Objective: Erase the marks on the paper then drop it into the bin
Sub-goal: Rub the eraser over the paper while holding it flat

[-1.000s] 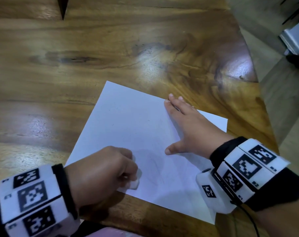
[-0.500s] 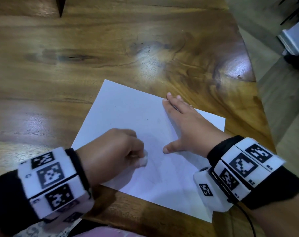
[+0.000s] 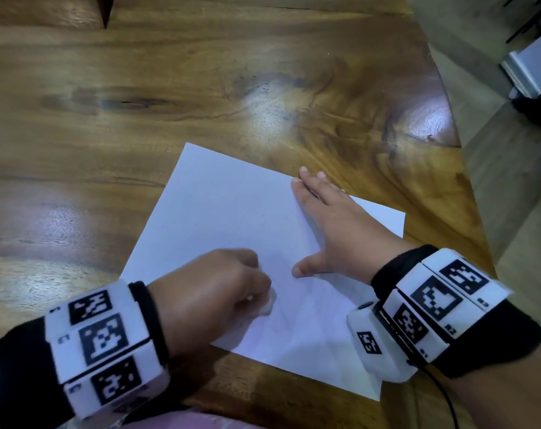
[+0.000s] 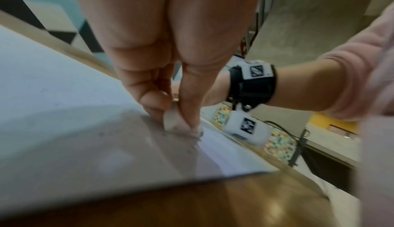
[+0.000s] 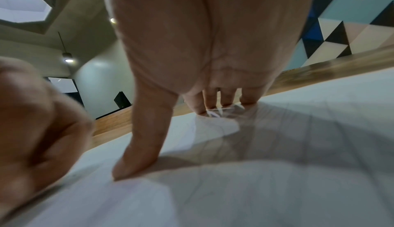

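A white sheet of paper point(image 3: 232, 218) lies on the wooden table point(image 3: 201, 88), with faint pencil marks near its lower middle. My left hand point(image 3: 213, 289) pinches a small white eraser point(image 3: 267, 301) and presses it onto the paper; the left wrist view shows the eraser point(image 4: 173, 122) between thumb and fingers, its tip on the sheet point(image 4: 64, 112). Flat on the paper's right part rests my right hand point(image 3: 331, 230), fingers straight, thumb spread out. Seen from the right wrist, the thumb and fingertips point(image 5: 226, 102) press the paper point(image 5: 277, 163). No bin is in view.
The table's right edge point(image 3: 467, 187) runs close to my right wrist, with floor beyond it. A white object point(image 3: 529, 66) and black cables stand on the floor at the far right. A dark notch point(image 3: 105, 10) cuts the table's far edge.
My left hand has slid the eraser up and to the right across the paper, then slightly back down. The right hand has stayed flat in place.
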